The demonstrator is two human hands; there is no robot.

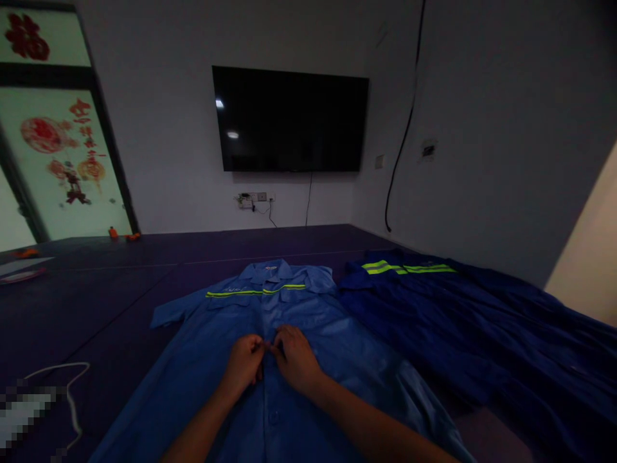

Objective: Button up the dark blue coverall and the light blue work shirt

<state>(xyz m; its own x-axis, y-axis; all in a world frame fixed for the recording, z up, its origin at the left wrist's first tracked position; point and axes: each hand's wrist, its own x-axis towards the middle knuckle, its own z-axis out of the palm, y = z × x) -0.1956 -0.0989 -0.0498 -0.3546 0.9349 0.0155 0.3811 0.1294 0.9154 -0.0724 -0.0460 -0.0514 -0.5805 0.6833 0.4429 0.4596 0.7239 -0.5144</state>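
Garments, two in count, lie side by side on one purple surface (120,302). The light blue shirt (268,402) lies front up before the person, collar at the far end, with one yellow-green stripe across the chest in two sections. The dark blue garment (463,321) lies to its right, also striped. Both hands are at the shirt's front: the left hand (248,360) and the right hand (295,359) each pinch the placket, fingertips nearly meeting. One television (294,122) hangs on the wall beyond; three small orange objects (113,232) sit at far left.
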